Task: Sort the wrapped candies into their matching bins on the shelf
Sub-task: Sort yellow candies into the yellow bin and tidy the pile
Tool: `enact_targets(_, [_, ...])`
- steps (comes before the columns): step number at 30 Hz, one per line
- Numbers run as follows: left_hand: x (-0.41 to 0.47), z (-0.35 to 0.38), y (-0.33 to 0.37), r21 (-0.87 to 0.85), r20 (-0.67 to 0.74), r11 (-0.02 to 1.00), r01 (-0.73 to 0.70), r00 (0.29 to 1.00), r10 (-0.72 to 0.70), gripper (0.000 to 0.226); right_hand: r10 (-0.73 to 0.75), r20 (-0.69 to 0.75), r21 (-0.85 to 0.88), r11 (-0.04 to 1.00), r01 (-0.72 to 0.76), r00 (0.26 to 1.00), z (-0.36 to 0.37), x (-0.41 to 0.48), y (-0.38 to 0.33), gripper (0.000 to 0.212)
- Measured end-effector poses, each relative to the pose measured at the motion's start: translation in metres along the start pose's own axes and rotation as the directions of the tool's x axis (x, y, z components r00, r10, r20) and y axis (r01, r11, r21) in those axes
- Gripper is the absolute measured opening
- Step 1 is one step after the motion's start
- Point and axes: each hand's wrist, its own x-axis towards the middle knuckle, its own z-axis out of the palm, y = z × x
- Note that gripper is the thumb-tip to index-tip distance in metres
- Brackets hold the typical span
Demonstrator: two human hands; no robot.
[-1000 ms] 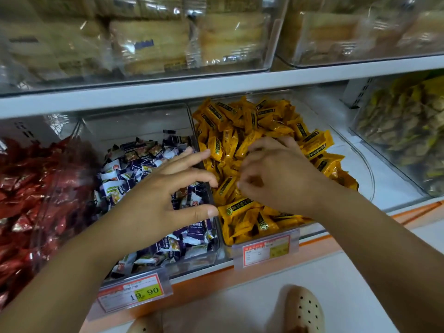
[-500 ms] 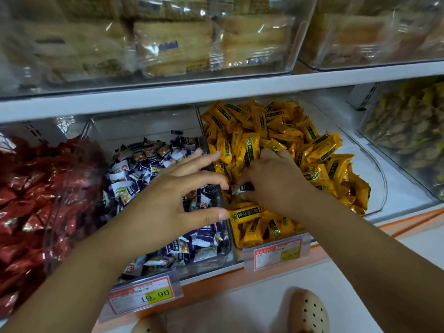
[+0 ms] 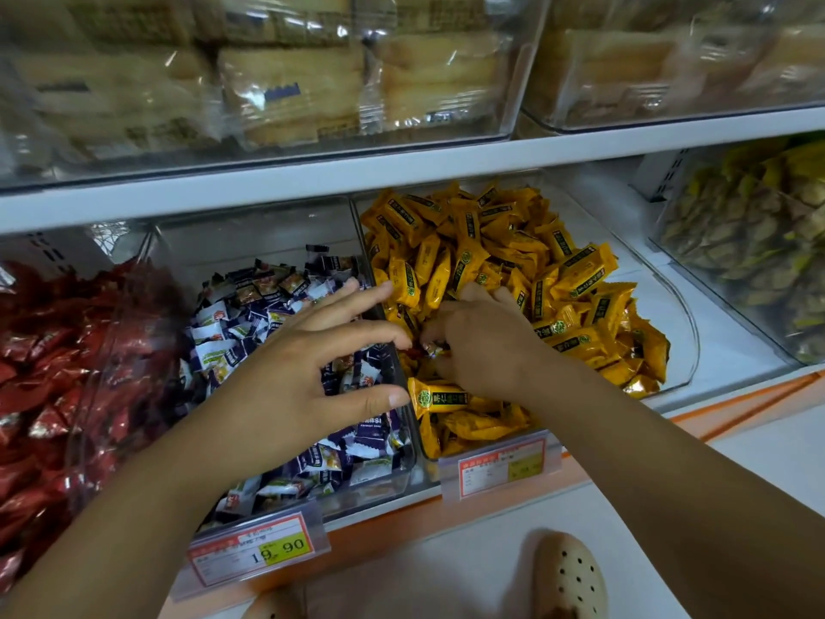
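Three clear bins stand side by side on the lower shelf. The middle bin (image 3: 404,440) holds purple-and-white wrapped candies (image 3: 250,323). To its right, another bin (image 3: 687,332) is heaped with yellow wrapped candies (image 3: 504,243). My left hand (image 3: 294,373) hovers over the purple candies with fingers spread and nothing in it. My right hand (image 3: 486,346) is in the yellow pile near the divider, its fingers curled round a small candy (image 3: 432,348) whose wrapper is mostly hidden.
A bin of red wrapped candies (image 3: 53,364) stands at the left and one of greenish-yellow packets (image 3: 750,252) at the right. Price tags (image 3: 256,549) hang on the bin fronts. The shelf above (image 3: 402,167) carries clear boxes of pastries. A beige clog (image 3: 569,578) shows below.
My right hand has pushed deeper into the yellow pile beside the divider and curled round a small candy. My left hand has stayed spread over the purple candies.
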Motion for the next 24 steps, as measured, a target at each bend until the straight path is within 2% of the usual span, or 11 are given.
enact_targets(3, [-0.002, 0.001, 0.001, 0.014, -0.017, 1.0, -0.001, 1.0, 0.001, 0.049, -0.018, 0.039, -0.053, 0.998, 0.02, 0.999, 0.004, 0.001, -0.003, 0.03])
enact_targets(5, [-0.005, 0.0, 0.003, 0.013, -0.027, 1.0, 0.012, 1.0, -0.012, 0.042, -0.01, 0.057, -0.074, 0.997, 0.014, 0.998, 0.005, 0.002, -0.006, 0.03])
enact_targets(10, [-0.01, -0.003, 0.006, 0.009, -0.044, 0.999, 0.037, 0.998, -0.037, 0.045, 0.042, 0.021, -0.096, 0.995, -0.04, 0.999, 0.012, 0.007, -0.014, 0.032])
enact_targets(13, [-0.011, -0.003, 0.005, 0.021, -0.043, 0.999, 0.035, 0.999, -0.034, 0.044, 0.079, -0.003, -0.072, 0.994, -0.079, 0.997, 0.011, 0.008, -0.014, 0.035])
enact_targets(19, [-0.01, -0.003, 0.004, -0.004, -0.042, 0.999, 0.038, 0.998, -0.038, 0.042, 0.127, -0.069, -0.032, 0.991, -0.129, 0.99, 0.011, 0.013, -0.017, 0.026])
enact_targets(24, [-0.009, -0.005, 0.001, -0.028, -0.088, 0.999, 0.047, 0.995, -0.049, 0.04, 0.109, 0.027, 0.097, 0.989, -0.111, 0.994, -0.006, 0.008, -0.004, 0.026])
